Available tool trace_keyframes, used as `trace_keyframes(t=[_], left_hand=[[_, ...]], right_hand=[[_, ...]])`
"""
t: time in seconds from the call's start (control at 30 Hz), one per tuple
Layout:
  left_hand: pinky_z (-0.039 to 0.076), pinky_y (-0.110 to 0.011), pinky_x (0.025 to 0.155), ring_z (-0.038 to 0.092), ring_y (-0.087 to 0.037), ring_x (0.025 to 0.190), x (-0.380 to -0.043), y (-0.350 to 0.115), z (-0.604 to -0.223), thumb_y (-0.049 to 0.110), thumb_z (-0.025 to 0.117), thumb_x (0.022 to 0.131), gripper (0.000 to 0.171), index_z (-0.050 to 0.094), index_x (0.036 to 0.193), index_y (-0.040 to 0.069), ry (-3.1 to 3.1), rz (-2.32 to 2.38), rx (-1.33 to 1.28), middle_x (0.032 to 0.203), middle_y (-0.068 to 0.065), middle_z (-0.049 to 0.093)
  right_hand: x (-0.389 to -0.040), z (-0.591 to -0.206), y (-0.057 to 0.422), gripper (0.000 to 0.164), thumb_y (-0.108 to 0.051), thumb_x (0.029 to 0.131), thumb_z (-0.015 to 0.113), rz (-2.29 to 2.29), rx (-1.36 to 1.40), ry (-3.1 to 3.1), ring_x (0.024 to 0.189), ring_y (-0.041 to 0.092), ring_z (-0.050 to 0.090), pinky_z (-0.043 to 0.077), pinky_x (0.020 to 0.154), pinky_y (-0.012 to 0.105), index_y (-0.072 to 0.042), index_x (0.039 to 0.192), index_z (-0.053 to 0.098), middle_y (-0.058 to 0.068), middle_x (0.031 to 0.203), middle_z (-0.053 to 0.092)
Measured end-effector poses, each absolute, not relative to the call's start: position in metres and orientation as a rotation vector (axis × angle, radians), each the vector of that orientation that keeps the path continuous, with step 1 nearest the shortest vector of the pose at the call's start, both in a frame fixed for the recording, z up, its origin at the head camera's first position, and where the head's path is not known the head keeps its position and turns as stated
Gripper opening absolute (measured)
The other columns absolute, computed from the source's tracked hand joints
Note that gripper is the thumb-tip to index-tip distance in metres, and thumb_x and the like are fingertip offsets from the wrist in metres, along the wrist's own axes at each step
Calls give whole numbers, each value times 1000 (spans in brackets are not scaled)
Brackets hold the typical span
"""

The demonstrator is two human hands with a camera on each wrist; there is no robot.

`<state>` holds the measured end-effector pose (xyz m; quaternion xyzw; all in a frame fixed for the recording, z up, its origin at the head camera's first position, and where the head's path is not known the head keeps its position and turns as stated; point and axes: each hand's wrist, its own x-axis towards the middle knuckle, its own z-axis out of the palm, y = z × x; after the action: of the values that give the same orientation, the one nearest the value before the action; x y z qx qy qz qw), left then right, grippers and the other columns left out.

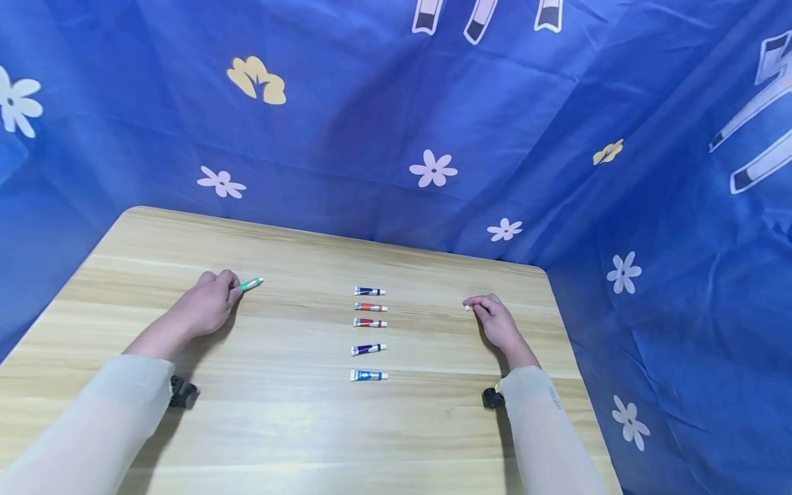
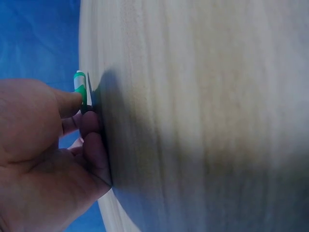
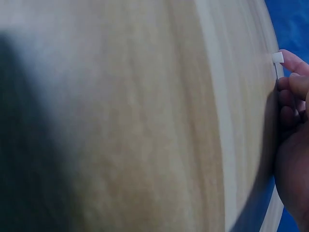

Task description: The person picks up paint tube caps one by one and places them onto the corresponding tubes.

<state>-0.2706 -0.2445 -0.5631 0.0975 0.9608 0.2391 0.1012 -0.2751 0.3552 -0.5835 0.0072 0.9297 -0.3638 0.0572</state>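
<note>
My left hand (image 1: pixel 210 302) pinches the rear end of a green-and-white paint tube (image 1: pixel 252 284) between thumb and fingers, low over the left part of the table. In the left wrist view the green tube (image 2: pixel 80 83) stands out past the fingertips, its small pale tip pointing away. On the right of the table, my right hand (image 1: pixel 497 320) has its index fingertip at a small white cap (image 1: pixel 467 307). The right wrist view shows the white cap (image 3: pixel 277 57) against that fingertip, with the thumb apart from it and the other fingers loosely bent.
Between the hands several paint tubes lie in a column, white caps to the right, among them a red tube (image 1: pixel 370 323) and a blue tube (image 1: pixel 368 375). The wooden table (image 1: pixel 278 440) ends at a blue patterned cloth (image 1: pixel 346 137) behind and to the right.
</note>
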Motion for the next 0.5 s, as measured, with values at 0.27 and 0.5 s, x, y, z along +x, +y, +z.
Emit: trace_keyframes(t=[0.27,0.5], left_hand=[[50,-63,88,50,-46,110,-269,-245,-563,15,39,117,23,49,120,-5,2835,705,273,111,-31,54],[51,-62,86,49,-44,107,-268,-243,-564,16,39,116,23,49,121,-5,2846,700,273,110,-31,53]], right_hand=[[-275,-585,352,23,-18,112,60,-1042,-9,2859,103,21,59,48,94,34,-17,129,76,8,116,61],[-275,-586,351,21,-17,110,65,-1053,-11,2876,97,17,56,46,86,25,-15,127,77,7,111,61]])
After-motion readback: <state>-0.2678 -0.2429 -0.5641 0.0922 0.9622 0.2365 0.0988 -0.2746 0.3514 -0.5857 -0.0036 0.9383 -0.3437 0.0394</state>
